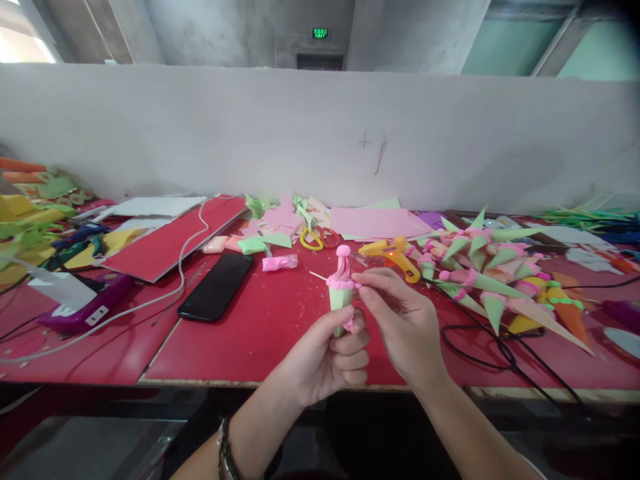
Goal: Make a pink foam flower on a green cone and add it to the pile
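Note:
My left hand (334, 357) is wrapped round a small ice cream cone model, its green paper cone (341, 298) upright above the table. Pink clay swirls (343, 270) top the cone, with a round ball at the peak and small pink lumps round the rim. A bit of pink also shows between my left fingers. Thumb and forefinger of my right hand (400, 320) are pinched at the right side of the pink rim, where a small pink piece of clay (357, 285) shows at their tips.
Behind the hands lie a yellow glue gun (393, 253), scissors (313, 239), pink clay in a wrapper (280, 263) and paper scraps. A black phone (217, 287) lies left. Finished cones (480, 267) are heaped right, by a black cable (500, 343). A purple power strip (85, 307) is far left.

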Motion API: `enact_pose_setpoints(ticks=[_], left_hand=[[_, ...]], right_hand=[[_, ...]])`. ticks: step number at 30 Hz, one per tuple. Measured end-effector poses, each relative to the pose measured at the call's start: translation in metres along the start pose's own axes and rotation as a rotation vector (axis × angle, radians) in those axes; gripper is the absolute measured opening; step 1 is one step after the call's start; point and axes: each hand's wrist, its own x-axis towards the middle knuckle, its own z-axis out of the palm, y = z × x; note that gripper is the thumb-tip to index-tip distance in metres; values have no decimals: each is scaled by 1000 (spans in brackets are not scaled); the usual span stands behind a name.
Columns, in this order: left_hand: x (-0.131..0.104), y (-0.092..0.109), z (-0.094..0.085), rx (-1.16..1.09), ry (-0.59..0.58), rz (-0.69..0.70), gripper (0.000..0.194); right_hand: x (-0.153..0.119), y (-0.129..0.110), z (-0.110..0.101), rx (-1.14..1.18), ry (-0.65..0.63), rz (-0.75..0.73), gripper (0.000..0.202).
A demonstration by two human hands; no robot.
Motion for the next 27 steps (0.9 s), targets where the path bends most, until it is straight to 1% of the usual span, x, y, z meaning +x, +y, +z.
enact_pose_setpoints(ticks=[3,5,12,16,18,21,27], left_hand=[[0,0,0,-13,-27,-1,23],[0,0,-1,-23,-46,-8,22],[-1,0,-4,-26,-89,-55,22],[0,-1,-6,-26,-97,-50,22],[0,-1,-5,-14,-108,-54,23],[-1,-2,-3,30,-100,-45,24],[2,-6,3,271,15,32,25]], right_hand=[[1,3,0,82,8,25,13],[2,5,0,176,-8,86,14],[6,3,-1,445,-175,405,30],[5,1,-2,564,-254,530,32],[5,1,-3,591,-272,549,31],[5,2,-4,608,-259,545,29],[5,3,-3,535,-248,489,30]])
